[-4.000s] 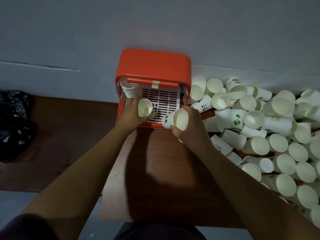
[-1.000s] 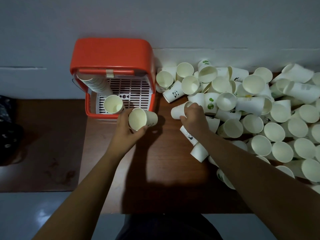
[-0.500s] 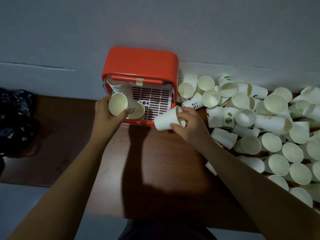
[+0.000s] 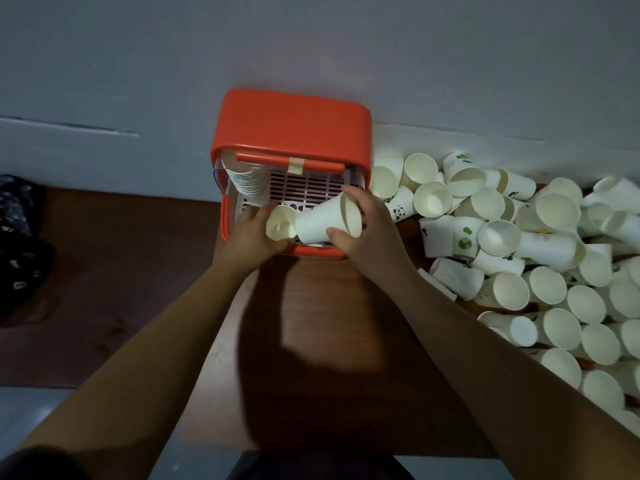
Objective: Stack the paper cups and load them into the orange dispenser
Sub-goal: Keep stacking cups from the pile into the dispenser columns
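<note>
Cup [image 4: 322, 220] in right hand [image 4: 367, 233] lies sideways, base pointing left toward second cup [image 4: 278, 226].

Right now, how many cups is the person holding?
2: a cup in the left hand, mouth toward camera; another cup in the right hand, base at that mouth. Nested extras could be hidden.

Both arms stretched forward — left hand [image 4: 251, 235] and right hand [image 4: 369, 230] curled, close together.

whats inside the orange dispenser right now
Inside the orange dispenser: a nested stack of white cups at its left side and a white slotted grille. The left hand and right hand with their held cups cover the front, so what lies there cannot be seen.
</note>
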A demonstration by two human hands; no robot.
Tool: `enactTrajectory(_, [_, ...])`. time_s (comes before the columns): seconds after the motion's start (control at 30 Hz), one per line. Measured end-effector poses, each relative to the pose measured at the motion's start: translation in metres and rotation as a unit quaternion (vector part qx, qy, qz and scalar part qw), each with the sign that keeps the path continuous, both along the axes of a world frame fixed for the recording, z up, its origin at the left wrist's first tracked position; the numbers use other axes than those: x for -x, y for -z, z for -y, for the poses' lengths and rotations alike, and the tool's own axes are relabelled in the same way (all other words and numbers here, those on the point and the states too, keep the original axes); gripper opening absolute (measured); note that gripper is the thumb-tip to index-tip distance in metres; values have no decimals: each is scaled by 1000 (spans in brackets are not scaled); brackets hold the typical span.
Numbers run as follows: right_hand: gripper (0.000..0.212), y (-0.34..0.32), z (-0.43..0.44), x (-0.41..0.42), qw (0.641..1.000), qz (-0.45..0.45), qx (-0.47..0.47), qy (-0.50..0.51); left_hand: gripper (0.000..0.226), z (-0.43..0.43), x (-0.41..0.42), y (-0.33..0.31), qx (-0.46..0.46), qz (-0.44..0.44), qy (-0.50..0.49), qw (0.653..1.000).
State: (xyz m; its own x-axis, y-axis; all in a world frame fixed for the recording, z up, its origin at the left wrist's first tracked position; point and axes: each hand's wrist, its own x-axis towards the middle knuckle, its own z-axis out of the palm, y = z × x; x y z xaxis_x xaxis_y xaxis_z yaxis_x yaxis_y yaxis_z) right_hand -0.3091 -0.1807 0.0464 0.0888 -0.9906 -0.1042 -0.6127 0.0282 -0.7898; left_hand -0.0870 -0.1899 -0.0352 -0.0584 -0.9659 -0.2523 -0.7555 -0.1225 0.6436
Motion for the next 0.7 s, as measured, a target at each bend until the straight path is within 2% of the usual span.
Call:
enactTrajectory(0.2, [67,7,13,-39,1000,6,14,6,97,5,-22,3,-51,-77,44,995])
enactTrajectory(0.3, [79,17,17,-55,1000,-5,26,-13,75,4,-35,5,-59,-119,46,990])
enactTrajectory(0.43, [94,33,16,-72,996,-57,67,-34,44,6,-44,6,-57,-151,-37,986])
enactTrajectory(0.5, [90,40,14,-77,990,-88,101,-37,35,7,-44,2,-58,-175,-66,981])
enactTrajectory(0.6, [78,50,9,-81,978,-156,123,-69,33,8,-42,-5,-49,-217,-79,972])
enactTrajectory(0.7, [74,59,11,-85,976,-177,92,-84,33,11,-43,-2,-67,-246,-64,965])
